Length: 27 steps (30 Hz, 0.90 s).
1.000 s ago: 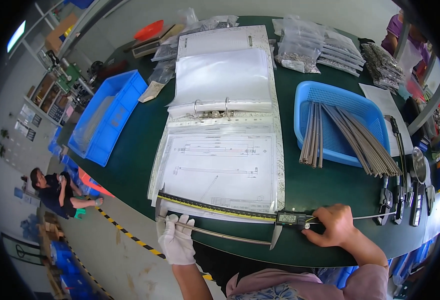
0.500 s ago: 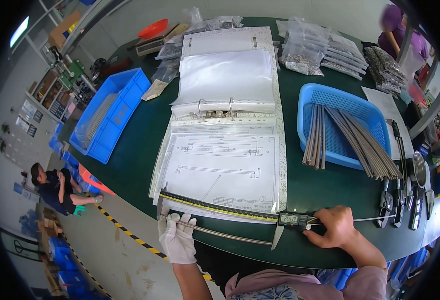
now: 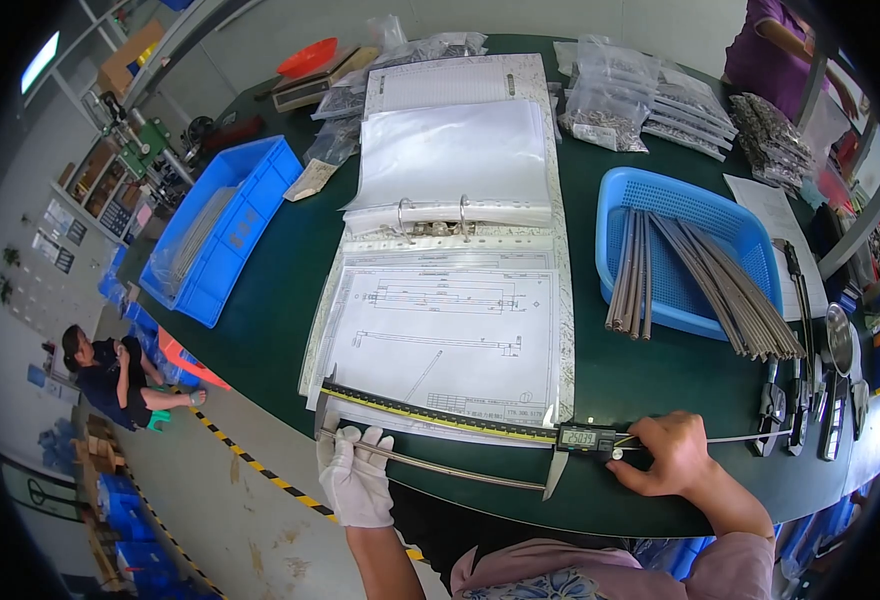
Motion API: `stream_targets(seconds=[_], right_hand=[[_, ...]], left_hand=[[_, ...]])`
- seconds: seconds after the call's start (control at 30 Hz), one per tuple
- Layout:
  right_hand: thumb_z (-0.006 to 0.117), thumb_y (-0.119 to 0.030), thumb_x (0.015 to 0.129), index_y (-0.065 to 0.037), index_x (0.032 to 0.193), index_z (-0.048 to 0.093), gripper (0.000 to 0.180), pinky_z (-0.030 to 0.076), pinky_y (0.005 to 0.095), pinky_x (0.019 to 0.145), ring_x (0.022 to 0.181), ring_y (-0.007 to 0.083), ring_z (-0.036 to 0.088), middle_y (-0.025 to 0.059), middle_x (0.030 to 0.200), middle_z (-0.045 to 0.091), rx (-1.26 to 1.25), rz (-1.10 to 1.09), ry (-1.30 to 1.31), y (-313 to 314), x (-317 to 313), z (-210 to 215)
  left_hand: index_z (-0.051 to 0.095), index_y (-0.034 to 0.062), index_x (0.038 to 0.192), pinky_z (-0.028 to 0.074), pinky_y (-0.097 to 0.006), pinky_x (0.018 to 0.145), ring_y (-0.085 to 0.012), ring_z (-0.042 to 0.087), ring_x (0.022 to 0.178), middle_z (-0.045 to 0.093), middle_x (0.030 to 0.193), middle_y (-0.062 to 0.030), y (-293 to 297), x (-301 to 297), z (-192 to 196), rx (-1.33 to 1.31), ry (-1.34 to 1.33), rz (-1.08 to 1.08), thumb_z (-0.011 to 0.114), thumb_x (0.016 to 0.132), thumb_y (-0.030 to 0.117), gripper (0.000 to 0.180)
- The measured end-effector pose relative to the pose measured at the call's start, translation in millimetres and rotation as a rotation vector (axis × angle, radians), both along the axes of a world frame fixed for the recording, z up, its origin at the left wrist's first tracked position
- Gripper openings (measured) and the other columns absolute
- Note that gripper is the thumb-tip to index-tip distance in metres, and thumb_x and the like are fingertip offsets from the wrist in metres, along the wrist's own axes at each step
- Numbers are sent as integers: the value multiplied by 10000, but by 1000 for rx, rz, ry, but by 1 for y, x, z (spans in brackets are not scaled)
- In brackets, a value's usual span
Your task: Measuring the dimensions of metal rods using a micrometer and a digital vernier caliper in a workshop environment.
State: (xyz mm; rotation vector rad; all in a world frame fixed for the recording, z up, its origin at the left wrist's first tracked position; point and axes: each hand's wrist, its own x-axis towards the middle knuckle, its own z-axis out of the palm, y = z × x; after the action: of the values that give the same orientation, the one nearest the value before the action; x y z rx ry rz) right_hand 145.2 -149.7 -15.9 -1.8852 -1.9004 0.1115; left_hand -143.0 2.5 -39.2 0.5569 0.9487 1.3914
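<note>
"Silvery metal rod (image 3: 465, 470): where does it lie?"

"Between the jaws of the caliper (image 3: 450, 413), near the green table's (image 3: 650, 385) front edge. Its long axis runs left to right, roughly along the caliper's beam."

"Which hand is nearer?"

"The gloved left hand (image 3: 358, 480), fingers closed on the rod's left end; the rod extends rightward from it. The bare right hand (image 3: 672, 455) grips the caliper beyond the other end."
</note>
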Motion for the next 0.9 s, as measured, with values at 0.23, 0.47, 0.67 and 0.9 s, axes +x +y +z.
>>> stream_targets(seconds=[0.23, 0.47, 0.67, 0.9], right_hand=[[694, -304, 556, -63, 653, 524, 311, 388, 322, 411, 407, 235, 504, 51, 482, 497, -17, 9, 17, 0, 2, -3], [695, -341, 585, -56, 722, 536, 355, 407, 339, 432, 440, 247, 532, 61, 505, 519, -146, -9, 86, 2, 0, 3], [662, -358, 631, -47, 730, 513, 359, 420, 361, 469, 502, 278, 541, 85, 541, 528, -234, 46, 67, 7, 2, 12], [623, -300, 668, -29, 705, 497, 302, 414, 379, 488, 544, 314, 533, 112, 572, 524, -411, 44, 133, 11, -6, 22]], left_hand=[[422, 72, 1126, 503, -319, 689, -153, 552, 786, 504, 821, -24, 0, 5, 6, -70, 57, 2, 410, 874, 105, 254], [416, 58, 1128, 503, -325, 686, -163, 555, 778, 503, 818, -28, 2, 5, 7, -95, 68, -17, 388, 869, 86, 261], [397, 60, 1122, 506, -372, 688, -211, 569, 779, 493, 817, -56, 3, 4, 6, -107, 56, -14, 370, 889, 99, 238], [429, 53, 1083, 513, -360, 680, -205, 573, 784, 519, 824, -44, 2, 6, 5, -132, 56, 0, 417, 857, 95, 230]])
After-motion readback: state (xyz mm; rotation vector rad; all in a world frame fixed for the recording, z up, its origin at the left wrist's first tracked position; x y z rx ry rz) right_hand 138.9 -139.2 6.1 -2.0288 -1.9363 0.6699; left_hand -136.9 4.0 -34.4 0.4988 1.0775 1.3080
